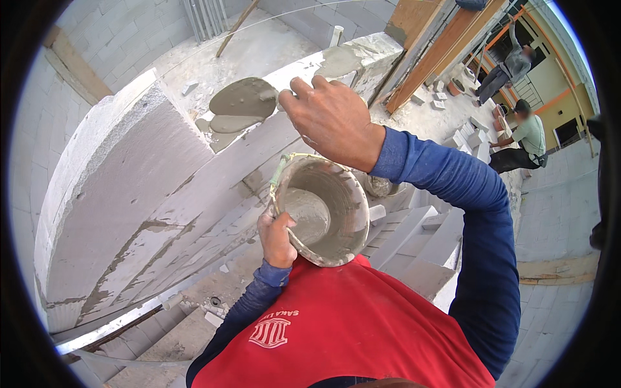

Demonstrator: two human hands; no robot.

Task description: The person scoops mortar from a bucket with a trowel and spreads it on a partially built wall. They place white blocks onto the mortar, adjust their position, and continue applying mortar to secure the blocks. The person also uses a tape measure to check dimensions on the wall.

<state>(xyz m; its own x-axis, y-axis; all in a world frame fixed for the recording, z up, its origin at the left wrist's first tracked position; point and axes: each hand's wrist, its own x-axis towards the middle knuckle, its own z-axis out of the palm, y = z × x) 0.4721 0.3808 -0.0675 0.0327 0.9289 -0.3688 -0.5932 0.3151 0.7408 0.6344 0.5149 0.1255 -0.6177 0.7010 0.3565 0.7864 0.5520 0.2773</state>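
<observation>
My left hand (277, 239) is closed on the near-left rim of a mortar-smeared bucket (347, 200), held tilted against my front with some wet grey mortar (305, 213) at its bottom. My right hand (333, 119) reaches over the top of a pale block wall (155, 187), its fingers curled round a trowel whose handle they hide. Grey mortar coats the rounded trowel blade (246, 97), which is low over the wall's top, beside a raised block (123, 139). More mortar (339, 61) lies along the wall top toward the far end.
A wooden post (420, 58) rises past the wall's far end. Loose pale blocks (420, 249) are stacked right of the bucket, near another container (381, 185). At far right one person (527, 136) crouches and another (514, 68) stands with an arm raised. A wooden stick (237, 27) leans behind the wall.
</observation>
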